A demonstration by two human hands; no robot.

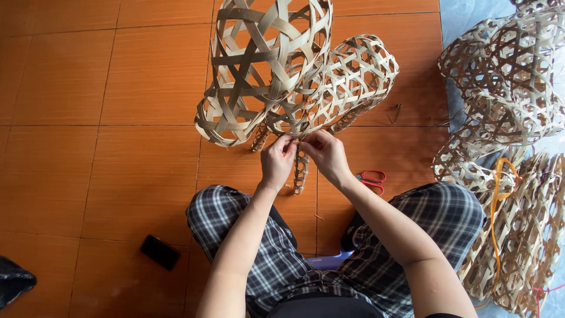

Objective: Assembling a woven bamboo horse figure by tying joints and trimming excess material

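On the orange tiled floor, head view: an openwork woven bamboo form stood upright before the seated person, steadied for working. Left hand and right hand pinched strips at its lower edge, fingers closed. Red-handled scissors lay just beside the right wrist; similar woven pieces piled right.

the pale, open-weave bamboo-strip figure looks dry, matt and slightly rough. the orange-brown floor tiles are smooth with a faint wood-grain sheen. the black-and-white checked cloth trousers look soft and matt. the red-handled scissors have glossy plastic grips. the small black rectangular slab looks smooth.
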